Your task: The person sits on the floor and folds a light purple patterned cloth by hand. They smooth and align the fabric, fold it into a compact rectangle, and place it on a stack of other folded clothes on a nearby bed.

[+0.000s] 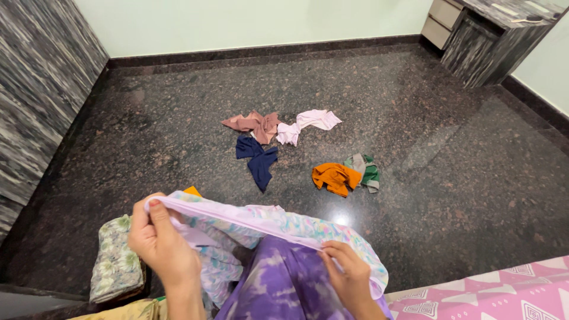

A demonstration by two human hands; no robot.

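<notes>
Head view: both hands stretch the edge of a pastel floral garment (278, 228) over the lap.

Left hand (160, 240) is clenched on the garment's lilac hem at its upper left end; right hand (349, 275) pinches the same hem lower right, fingers closed on cloth. Risk, as judged: the loose body of the fabric hangs near the dark stone floor (415, 118) and could drag or slip from the lighter right pinch. Folded floral cloths (115, 261) are stacked beside the left hand. Five crumpled pieces lie well apart on the floor, among them a navy one (259, 159) and an orange one (336, 176). No container is visible; nothing is held in one.
</notes>
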